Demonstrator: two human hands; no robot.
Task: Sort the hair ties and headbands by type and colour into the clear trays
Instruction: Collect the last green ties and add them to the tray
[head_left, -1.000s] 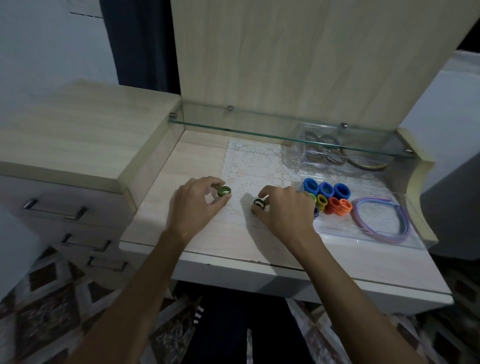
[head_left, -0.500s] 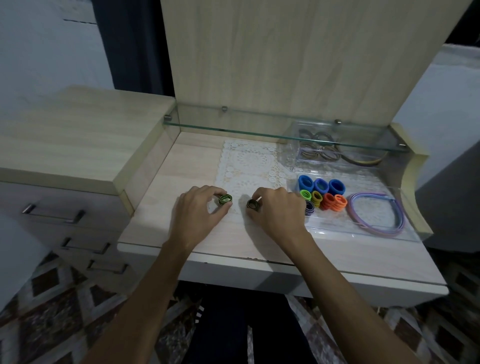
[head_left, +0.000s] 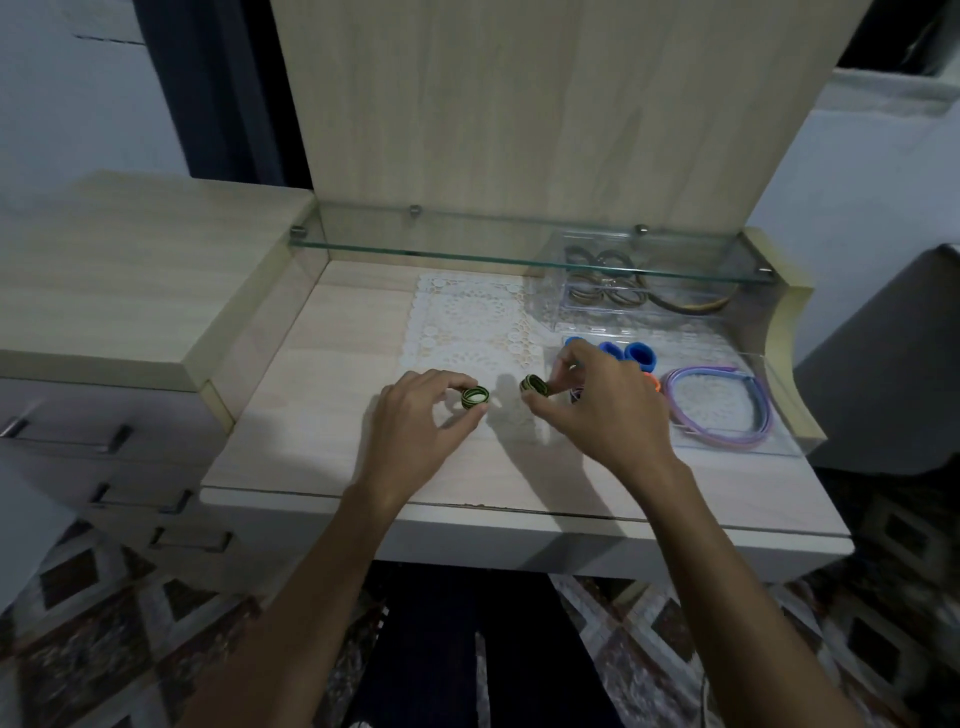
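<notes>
The left hand (head_left: 423, 415) pinches a small green-and-black striped hair tie (head_left: 475, 398) just above the pale wooden worktop (head_left: 311, 415). The right hand (head_left: 597, 410) pinches a second striped green-and-black hair tie (head_left: 535, 385) beside it. Blue hair ties (head_left: 641, 355) and a purple headband (head_left: 717, 410) lie in the clear plastic tray (head_left: 779, 405). No writing can be read.

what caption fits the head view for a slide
Left hand and right hand each pinch a green hair tie beside the clear tray.
</notes>
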